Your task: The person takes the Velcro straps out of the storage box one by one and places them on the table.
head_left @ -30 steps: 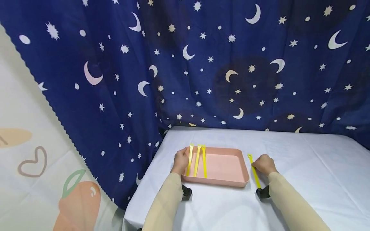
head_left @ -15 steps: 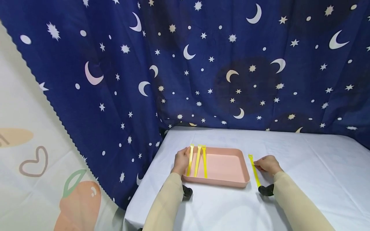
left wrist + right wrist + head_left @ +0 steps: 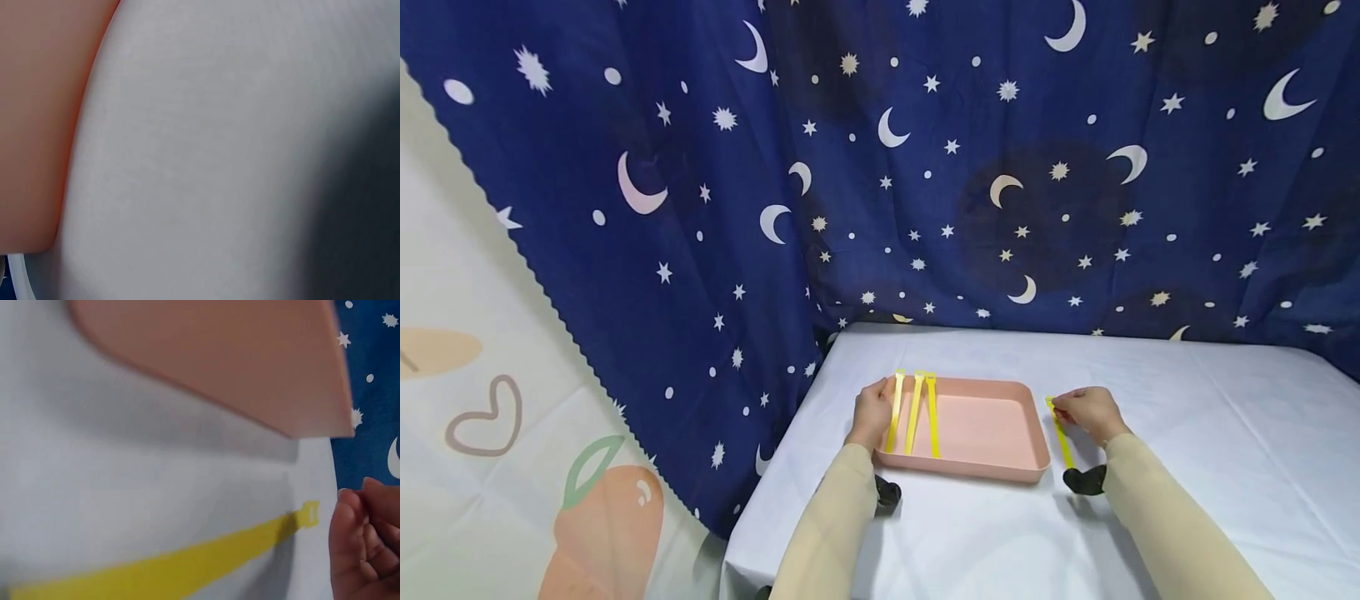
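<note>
My left hand (image 3: 872,414) grips the left end of a shallow pink tray (image 3: 985,417) in the head view. Inside that end stand three yellow straps with slotted heads, side by side: the outer strap (image 3: 896,411), the middle strap (image 3: 914,412) and the inner strap (image 3: 933,417). Their heads reach the tray's far rim. To the right of the tray, a fourth yellow strap (image 3: 169,565) lies on the white cloth. My right hand (image 3: 1090,412) is at its slotted head, fingers loosely curled; the right wrist view shows a gap between fingertips and head.
A white cloth covers the table (image 3: 1210,442). Behind it hangs a dark blue curtain (image 3: 955,200) with moons and stars; a pale printed cloth (image 3: 467,275) hangs at the left. A black wrist-camera mount (image 3: 1084,480) overlaps the near end of the loose strap.
My right hand has drawn off the loose strap's middle and moved away from me to its slotted head. My left hand stays on the tray.
</note>
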